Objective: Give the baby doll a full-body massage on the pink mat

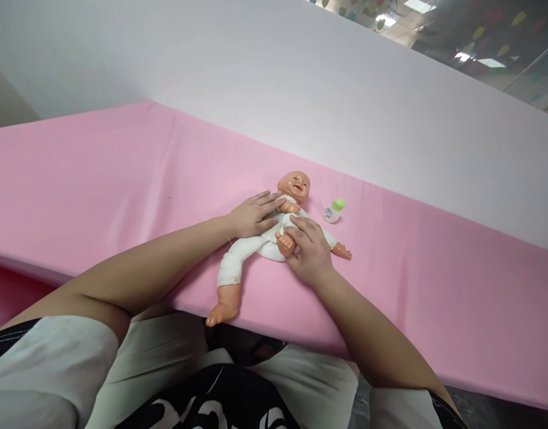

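Doll (274, 235) lay lengthwise between both hands, left hand (252, 215) flat on its chest, right hand (308, 250) closed around its bent leg.

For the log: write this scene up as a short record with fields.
surface: pink cloth over a table
doll: baby doll on its back, white clothes, one foot past the near edge
left hand: left hand flat on the doll's chest and arm
right hand: right hand on the doll's belly, beside its raised foot
bottle: small bottle with green cap, lying right of the doll's head, untouched
backdrop: white wall
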A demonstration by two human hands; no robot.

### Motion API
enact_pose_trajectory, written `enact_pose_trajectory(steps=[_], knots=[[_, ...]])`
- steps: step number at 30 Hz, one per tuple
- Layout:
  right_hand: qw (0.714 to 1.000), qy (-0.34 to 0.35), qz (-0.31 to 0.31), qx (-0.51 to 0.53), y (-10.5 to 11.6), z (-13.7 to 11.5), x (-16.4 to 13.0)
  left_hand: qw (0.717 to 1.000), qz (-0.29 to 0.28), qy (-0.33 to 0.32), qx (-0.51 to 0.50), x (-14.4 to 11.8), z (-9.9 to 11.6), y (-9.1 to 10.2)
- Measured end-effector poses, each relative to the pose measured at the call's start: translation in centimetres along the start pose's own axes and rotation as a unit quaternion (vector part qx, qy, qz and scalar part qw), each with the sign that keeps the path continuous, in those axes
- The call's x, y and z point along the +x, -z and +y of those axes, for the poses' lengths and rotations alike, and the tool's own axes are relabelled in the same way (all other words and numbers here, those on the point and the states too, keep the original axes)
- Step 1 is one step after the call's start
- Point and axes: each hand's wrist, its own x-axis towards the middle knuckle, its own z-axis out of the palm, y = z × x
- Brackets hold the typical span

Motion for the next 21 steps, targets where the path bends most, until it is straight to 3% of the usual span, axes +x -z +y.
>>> enact_pose_trajectory(steps=[3, 8, 13, 17, 21], knots=[[0.998, -0.051, -0.019, 0.010, -0.7, 0.7, 0.3, 0.999, -0.006, -0.006, 0.034, 0.1, 0.0, -0.3], [0.999, -0.008, -0.036, -0.003, -0.4, 0.0, 0.3, 0.999, -0.004, 0.027, 0.021, 0.2, -0.2, -0.6], [0.998, 0.069, -0.001, -0.006, 0.0, -0.6, -0.1, 0.984, 0.116, 0.127, -0.055, 0.2, -0.3, 0.0], [0.993, 0.107, -0.030, 0.029, 0.3, -2.0, -0.5, 0.938, 0.214, 0.236, -0.137, 0.3, -1.5, 0.3], [0.971, 0.145, -0.140, 0.128, 0.2, -3.9, -1.2, 0.845, 0.289, 0.378, -0.245, 0.7, -5.0, -0.5]])
